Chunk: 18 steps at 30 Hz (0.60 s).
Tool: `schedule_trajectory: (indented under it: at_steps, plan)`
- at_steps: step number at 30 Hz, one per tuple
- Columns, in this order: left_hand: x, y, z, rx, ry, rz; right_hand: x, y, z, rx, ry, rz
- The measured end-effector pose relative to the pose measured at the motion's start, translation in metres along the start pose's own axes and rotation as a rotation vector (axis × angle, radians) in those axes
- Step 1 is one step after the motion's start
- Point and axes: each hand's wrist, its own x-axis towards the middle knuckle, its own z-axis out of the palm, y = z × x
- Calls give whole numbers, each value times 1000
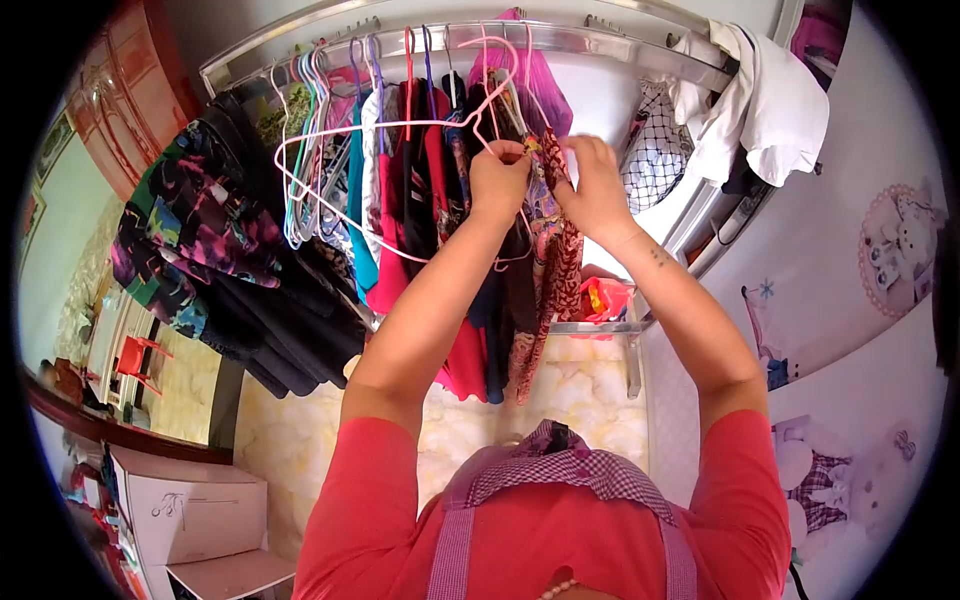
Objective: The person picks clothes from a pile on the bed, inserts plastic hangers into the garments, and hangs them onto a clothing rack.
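Observation:
A metal rail (400,42) carries a row of clothes on hangers. My left hand (500,180) is closed at the neck of a patterned garment, and a pink hanger (345,129) hangs from it, tilted to the left. My right hand (597,190) is closed on the upper edge of a red patterned garment (562,250), just right of my left hand. What exactly the left fingertips pinch is partly hidden. Pink, red and teal clothes (365,265) hang to the left of my hands, with several bare hangers (305,190) among them.
Dark clothes (240,250) hang at the rail's left end. White cloths (780,110) and a netted bag (655,145) hang at the right. A red bag (605,298) sits on the lower bar. A mirror (90,250) and a white cabinet (190,510) stand at the left.

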Motion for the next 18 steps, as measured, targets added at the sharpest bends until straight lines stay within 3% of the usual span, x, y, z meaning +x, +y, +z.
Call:
schedule_trajectory:
  at_steps: [2,3,6,7,11,15,18]
  plan:
    - [6,-2,4,83,-38,35,14,-15,-9,-103,79,-278]
    - [9,-4,6,124,-56,50,20,-16,-9,-29,-18,-315]
    - [15,-13,8,52,-15,94,31,-2,14,73,-134,-150]
    - [12,-7,3,64,-2,121,36,7,19,55,-251,9]
    - [6,3,-26,26,-56,175,40,33,22,304,-661,158]
    - [6,4,-40,-62,-170,222,29,24,33,655,-453,241]
    - [4,10,-41,-78,-177,209,34,18,37,668,-405,281]
